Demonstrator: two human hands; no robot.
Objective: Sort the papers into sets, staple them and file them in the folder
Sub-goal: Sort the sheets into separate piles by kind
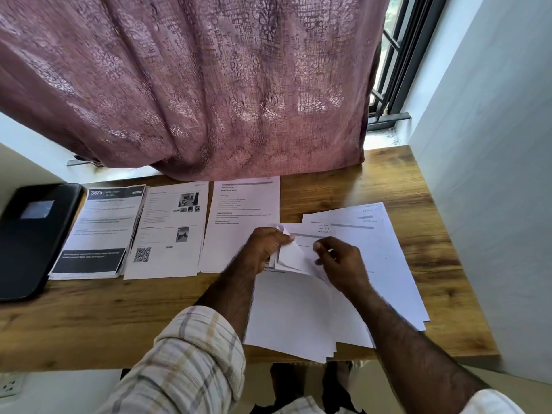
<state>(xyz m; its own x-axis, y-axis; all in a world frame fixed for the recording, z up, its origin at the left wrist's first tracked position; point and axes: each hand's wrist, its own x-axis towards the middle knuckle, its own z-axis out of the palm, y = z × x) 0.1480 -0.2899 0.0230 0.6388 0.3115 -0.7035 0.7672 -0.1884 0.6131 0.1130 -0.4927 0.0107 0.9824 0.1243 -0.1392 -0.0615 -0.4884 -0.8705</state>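
Note:
A loose stack of white papers lies fanned on the right half of the wooden desk. My left hand pinches the lifted corners of its top sheets. My right hand pinches a sheet edge just right of that. Three sorted piles lie in a row to the left: a set with a dark "3675" header, a page with photos and a QR code, and a text page. A black folder lies shut at the far left.
A mauve curtain hangs down to the desk's back edge. A white wall borders the desk on the right, with a barred window behind. A wall socket shows at bottom left. No stapler is in view.

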